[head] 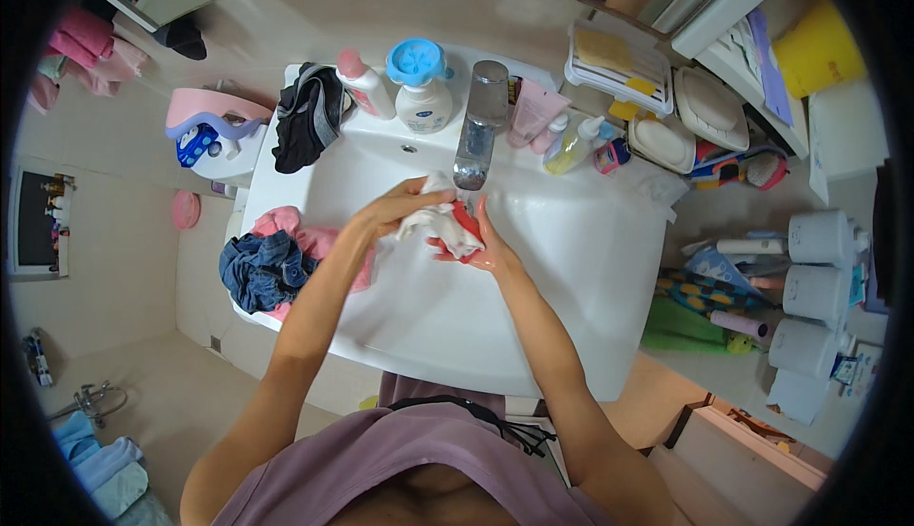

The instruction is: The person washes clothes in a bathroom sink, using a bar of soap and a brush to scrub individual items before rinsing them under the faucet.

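Observation:
My left hand (401, 206) grips the upper left part of a wet white and red cloth (437, 225) over the white washbasin (571, 240). My right hand (489, 244) supports the cloth's lower right end, with the red part against the palm and fingers. Both hands are just below the metal faucet (480, 126), and water appears to run at its outlet. On the basin's left rim lies a crumpled blue denim garment (264, 269), on top of a pink garment (314, 240). A black and grey garment (308, 119) rests at the basin's back left corner.
Behind the basin stand a pink-capped bottle (365, 87) and a blue-topped pump bottle (423, 101). Right of the faucet are a pink tube (535, 108), a clear pump bottle (571, 147) and soap boxes (660, 142). White containers (817, 237) hang on the right wall.

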A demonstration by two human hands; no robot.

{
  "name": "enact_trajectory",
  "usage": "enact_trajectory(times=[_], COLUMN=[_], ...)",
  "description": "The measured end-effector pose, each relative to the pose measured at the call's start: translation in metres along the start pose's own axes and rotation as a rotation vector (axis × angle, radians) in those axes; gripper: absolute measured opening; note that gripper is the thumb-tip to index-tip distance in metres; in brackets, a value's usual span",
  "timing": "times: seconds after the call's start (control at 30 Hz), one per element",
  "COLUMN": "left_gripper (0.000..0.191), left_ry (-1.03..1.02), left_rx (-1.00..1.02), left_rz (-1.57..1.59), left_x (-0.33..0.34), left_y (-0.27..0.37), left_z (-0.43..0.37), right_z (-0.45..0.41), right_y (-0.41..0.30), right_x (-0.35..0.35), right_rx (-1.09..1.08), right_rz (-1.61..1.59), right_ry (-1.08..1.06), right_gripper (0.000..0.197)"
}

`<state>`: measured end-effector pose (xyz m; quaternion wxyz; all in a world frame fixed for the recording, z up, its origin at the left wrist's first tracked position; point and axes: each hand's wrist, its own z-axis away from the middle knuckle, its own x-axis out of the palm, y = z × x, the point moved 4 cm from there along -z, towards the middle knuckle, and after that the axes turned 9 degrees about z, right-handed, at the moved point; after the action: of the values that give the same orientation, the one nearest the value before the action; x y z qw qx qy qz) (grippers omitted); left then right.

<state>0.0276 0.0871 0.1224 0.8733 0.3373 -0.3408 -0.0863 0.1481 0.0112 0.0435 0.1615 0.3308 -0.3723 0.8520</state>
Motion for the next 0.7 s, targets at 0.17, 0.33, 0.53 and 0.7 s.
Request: enact_trajectory(times=[0.17,0.33,0.53,0.7], left_gripper=[0.034,0.034,0.039,0.020], left_ry=[0.026,0.108,-0.256,-0.059], left_rx=[-0.109,-0.078,0.178,0.175], left_rz=[0.001,0.682,0.950,0.872], left_x=[-0.043,-0.017,-0.009,0.019], left_y=[-0.029,-0.064,-0.082,-0.076], left_z=[-0.004,-0.038,-0.073,-0.078], right_z=[0.000,0.007,-0.006,-0.009], right_y=[-0.040,-0.060,-0.067,-0.064], right_x=[-0.025,0.062,0.063,0.047], right_rx=[-0.354,-0.862,-1.021,-0.629], right_rz=[0.972,1.520,1.080,0.614], right_ry=[0.438,0.466,0.499,0.562], right_gripper=[0.033,0.024,0.016,0.012])
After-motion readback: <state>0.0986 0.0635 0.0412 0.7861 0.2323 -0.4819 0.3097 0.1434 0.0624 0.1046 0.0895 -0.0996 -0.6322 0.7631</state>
